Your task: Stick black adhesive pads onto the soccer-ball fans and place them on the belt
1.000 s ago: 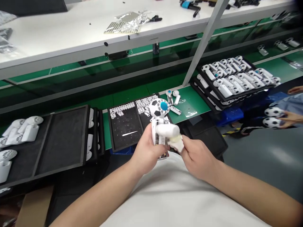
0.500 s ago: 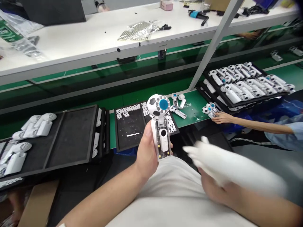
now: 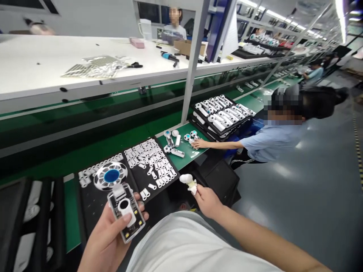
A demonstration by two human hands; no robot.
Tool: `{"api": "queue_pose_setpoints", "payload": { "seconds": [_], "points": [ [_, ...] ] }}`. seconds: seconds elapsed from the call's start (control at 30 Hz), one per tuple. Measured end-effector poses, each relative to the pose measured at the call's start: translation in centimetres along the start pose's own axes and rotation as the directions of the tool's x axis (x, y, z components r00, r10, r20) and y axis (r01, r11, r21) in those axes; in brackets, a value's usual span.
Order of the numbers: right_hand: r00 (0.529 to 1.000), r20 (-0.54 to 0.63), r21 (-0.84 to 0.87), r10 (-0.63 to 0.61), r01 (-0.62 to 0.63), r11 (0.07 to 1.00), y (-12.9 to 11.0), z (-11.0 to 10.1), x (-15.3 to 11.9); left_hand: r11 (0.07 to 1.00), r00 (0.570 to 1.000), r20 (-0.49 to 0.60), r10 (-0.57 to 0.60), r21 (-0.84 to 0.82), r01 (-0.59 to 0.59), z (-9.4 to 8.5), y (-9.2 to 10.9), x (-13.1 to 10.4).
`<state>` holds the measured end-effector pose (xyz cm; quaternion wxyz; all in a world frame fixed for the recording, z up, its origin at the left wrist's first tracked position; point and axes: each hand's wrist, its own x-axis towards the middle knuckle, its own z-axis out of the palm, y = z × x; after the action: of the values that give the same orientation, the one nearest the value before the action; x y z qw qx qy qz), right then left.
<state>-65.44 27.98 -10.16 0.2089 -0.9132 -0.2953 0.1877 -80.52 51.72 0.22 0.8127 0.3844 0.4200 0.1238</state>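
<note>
The left hand (image 3: 109, 236) has its fingers wrapped around the clear handle of a small handheld fan (image 3: 120, 198), thumb lying across the handle's face; the fan's football-patterned head with its blue centre points away from the body, over the near edge of a black tray (image 3: 93, 204). That tray sits on the green worktop (image 3: 70, 215) and carries rows of small white parts (image 3: 150, 160). To the right of the tray, the right hand (image 3: 208, 202) pinches a small white piece (image 3: 188, 180) between closed fingers, held up off the worktop. Further right of the tray, a co-worker's hand (image 3: 200, 143) rests on the worktop beside loose fans, near a stack of trays filled with finished fans (image 3: 221, 115).
</note>
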Motion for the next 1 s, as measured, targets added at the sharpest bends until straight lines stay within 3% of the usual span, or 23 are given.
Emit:
{"api": "queue_pose_setpoints", "payload": {
  "seconds": [0.3,0.43,0.63,0.83,1.0],
  "points": [
    [0.999,0.045,0.1,0.02,-0.024,0.995,0.6,0.5,-0.6,1.0,0.999,0.045,0.005,-0.008,-0.005,3.5,0.5,-0.5],
    [0.999,0.038,0.173,-0.002,-0.005,0.985,0.4,0.0,-0.9,1.0,1.0,0.007,0.011,0.026,-0.011,4.3,0.2,-0.5],
    [0.989,0.036,0.263,-0.144,0.129,0.956,-1.5,-1.6,-1.2,0.997,0.995,0.07,0.077,0.012,-0.078,4.3,0.1,-0.4],
    [0.986,0.023,0.284,-0.168,0.155,0.946,-3.7,-3.0,-1.7,0.996,0.986,0.141,0.084,-0.038,-0.079,3.5,0.1,-0.7],
    [0.952,-0.049,0.255,-0.302,0.305,0.918,-5.3,-3.7,-2.8,0.989,0.984,0.111,0.137,-0.073,-0.13,2.9,-0.2,-0.9]
  ]
}}
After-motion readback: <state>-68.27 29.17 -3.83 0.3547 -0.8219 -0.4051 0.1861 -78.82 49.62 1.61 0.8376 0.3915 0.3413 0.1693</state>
